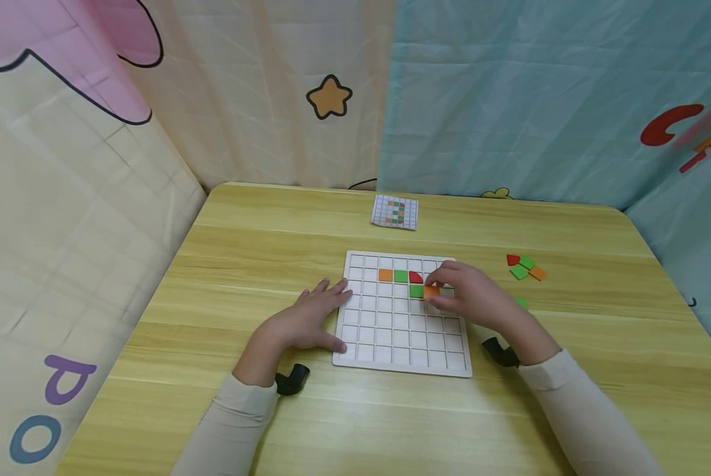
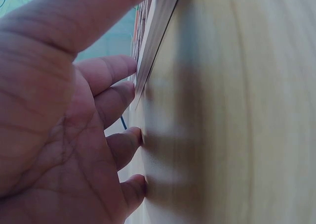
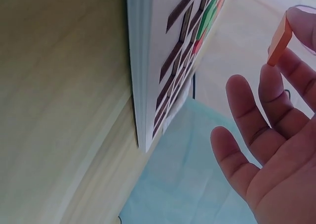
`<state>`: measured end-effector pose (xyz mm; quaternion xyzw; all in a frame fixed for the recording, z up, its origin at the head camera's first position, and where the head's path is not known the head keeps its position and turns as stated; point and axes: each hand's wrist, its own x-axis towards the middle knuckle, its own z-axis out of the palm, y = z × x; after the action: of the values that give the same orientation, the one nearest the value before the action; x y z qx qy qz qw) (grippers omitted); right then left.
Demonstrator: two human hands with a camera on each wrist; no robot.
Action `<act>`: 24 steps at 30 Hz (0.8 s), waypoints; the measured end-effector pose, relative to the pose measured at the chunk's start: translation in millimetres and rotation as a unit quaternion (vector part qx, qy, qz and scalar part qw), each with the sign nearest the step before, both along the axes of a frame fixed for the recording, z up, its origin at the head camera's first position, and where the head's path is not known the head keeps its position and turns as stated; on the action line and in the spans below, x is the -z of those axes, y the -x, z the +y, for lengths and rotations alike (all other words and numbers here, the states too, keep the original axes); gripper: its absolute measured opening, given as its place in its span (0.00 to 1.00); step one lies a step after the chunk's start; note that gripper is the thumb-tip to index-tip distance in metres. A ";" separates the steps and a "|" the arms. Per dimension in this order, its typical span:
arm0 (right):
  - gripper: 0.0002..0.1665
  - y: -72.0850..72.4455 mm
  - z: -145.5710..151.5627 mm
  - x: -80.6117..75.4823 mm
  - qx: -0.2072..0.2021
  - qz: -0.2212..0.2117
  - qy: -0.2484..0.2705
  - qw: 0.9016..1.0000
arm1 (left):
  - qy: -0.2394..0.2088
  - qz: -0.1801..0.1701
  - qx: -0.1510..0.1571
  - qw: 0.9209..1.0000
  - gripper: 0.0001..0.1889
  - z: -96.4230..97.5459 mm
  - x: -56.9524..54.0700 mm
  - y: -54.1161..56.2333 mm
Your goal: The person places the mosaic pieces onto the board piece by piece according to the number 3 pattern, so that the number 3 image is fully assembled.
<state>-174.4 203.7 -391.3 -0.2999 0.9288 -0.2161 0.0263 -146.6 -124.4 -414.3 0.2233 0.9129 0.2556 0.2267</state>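
A white grid board (image 1: pixel 367 335) lies on the table. In its upper rows sit an orange square tile (image 1: pixel 385 275), a green tile (image 1: pixel 400 276), a red rounded tile (image 1: pixel 415 277) and, one row lower, another green tile (image 1: pixel 416 291). My right hand (image 1: pixel 471 295) pinches an orange square tile (image 3: pixel 280 41) between thumb and fingertips, raised off the board in the right wrist view. My left hand (image 1: pixel 309 318) spreads its fingers along the board's left side; thumb and some fingertips touch the edge, while others (image 2: pixel 132 194) reach the tabletop.
Beyond the board lies a printed card (image 1: pixel 394 211) with a coloured grid pattern. To the right are loose tiles: a red one (image 1: pixel 513 260), an orange one (image 1: pixel 536 272) and several green, one (image 1: pixel 521 303) partly behind the right forearm. Curtains (image 1: pixel 510 99) stand behind the table.
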 end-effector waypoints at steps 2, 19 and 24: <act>0.12 0.7 -1.1 2.0 -0.002 -0.005 -0.002 1.000 | -0.002 -0.001 -0.001 1.000 0.53 0.1 0.1 -0.1; 0.12 4.4 -12.2 6.1 -0.014 -0.037 -0.029 0.999 | -0.004 -0.001 0.000 1.000 0.52 0.5 -1.7 -1.9; 0.12 3.6 -14.7 9.3 -0.020 -0.037 -0.038 0.998 | -0.001 0.001 -0.002 1.000 0.52 0.7 -1.3 -1.7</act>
<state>-178.1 189.0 -400.6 -0.3093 0.9284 -0.1913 0.0760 -144.9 -123.7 -413.0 0.2220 0.9133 0.2568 0.2252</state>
